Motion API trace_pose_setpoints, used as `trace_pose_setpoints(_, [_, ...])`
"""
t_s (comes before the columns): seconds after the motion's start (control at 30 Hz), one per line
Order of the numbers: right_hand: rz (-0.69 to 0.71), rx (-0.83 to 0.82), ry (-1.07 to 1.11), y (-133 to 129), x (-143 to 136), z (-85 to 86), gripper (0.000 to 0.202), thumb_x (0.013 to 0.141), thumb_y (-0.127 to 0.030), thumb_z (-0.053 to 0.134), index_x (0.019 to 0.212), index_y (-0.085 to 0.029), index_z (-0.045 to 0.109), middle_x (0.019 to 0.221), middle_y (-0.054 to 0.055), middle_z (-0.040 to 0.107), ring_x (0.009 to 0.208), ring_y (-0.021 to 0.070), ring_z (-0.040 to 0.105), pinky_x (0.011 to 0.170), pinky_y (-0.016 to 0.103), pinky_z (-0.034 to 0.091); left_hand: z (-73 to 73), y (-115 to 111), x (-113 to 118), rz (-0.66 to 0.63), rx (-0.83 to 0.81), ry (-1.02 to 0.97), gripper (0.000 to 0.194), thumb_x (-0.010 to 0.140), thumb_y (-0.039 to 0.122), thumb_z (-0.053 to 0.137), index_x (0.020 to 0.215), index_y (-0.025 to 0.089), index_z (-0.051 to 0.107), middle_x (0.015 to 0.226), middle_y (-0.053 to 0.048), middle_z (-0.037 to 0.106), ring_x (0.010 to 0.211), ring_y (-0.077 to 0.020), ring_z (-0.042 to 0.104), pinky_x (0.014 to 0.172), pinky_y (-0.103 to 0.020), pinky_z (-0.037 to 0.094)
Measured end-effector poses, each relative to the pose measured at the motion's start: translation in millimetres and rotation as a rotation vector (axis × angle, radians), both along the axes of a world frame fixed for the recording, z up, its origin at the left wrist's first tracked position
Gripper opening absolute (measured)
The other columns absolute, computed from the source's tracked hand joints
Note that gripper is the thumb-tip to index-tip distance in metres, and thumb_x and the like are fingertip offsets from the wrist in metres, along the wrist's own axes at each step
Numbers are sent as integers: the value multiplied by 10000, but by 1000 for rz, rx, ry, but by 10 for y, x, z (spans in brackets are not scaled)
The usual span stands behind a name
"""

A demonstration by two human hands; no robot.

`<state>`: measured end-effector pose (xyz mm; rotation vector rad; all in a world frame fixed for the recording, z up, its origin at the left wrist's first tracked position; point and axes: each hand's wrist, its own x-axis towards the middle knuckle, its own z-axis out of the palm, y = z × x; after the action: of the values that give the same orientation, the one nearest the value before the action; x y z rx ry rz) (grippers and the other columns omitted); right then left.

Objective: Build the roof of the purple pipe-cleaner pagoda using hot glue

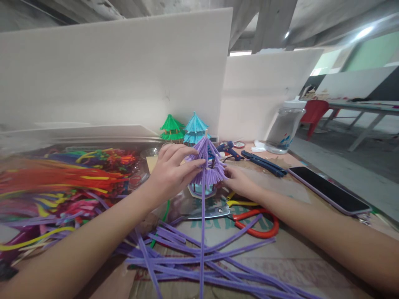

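A small purple pagoda (213,176) with a two-tier roof of fuzzy stems stands upright near the middle, a wooden tip at its top. My left hand (174,166) pinches a long purple stem (202,232) against the upper roof; the stem hangs down toward me. At the lower roof's right edge, my right hand (237,180) has its fingers closed on the pagoda, fingertips partly hidden. Loose purple stems (187,259) lie crossed in front. Red-and-yellow-handled scissors (224,212) lie just beyond them.
Colourful stems (77,178) are heaped at left. Behind stand a green pagoda (171,126) and a blue pagoda (195,124). A glue gun (230,149), a dark blue cutter (264,163), a phone (328,189) and a water bottle (285,126) are on the right.
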<state>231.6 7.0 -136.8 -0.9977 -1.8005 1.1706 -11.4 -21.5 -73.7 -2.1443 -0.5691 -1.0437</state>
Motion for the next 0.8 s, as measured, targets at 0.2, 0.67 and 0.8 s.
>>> trace_pose_setpoints(0.2, [0,21,-9,13,1,5,158,819,-361,606,855,-207,612,826,24,706,712,186,676,665,308,558,27,-26,3,9,-62,-18,176,892,229,672,1068,224,660,1106,-62,718,1094,-224,603,979,-405,433])
trace_pose_setpoints(0.67, [9,28,2,13,-5,0,169,814,-371,622,854,-207,618,805,16,709,701,181,675,658,301,560,11,-55,14,101,8,-38,128,882,274,680,998,220,674,1119,-92,664,1128,-260,567,1007,-444,429])
trace_pose_setpoints(0.8, [8,17,5,12,-5,-9,174,819,-371,618,862,-202,616,823,20,708,692,177,676,639,295,560,8,-52,18,97,36,-14,182,873,266,693,1055,253,698,1138,-84,661,1145,-263,553,1013,-449,430])
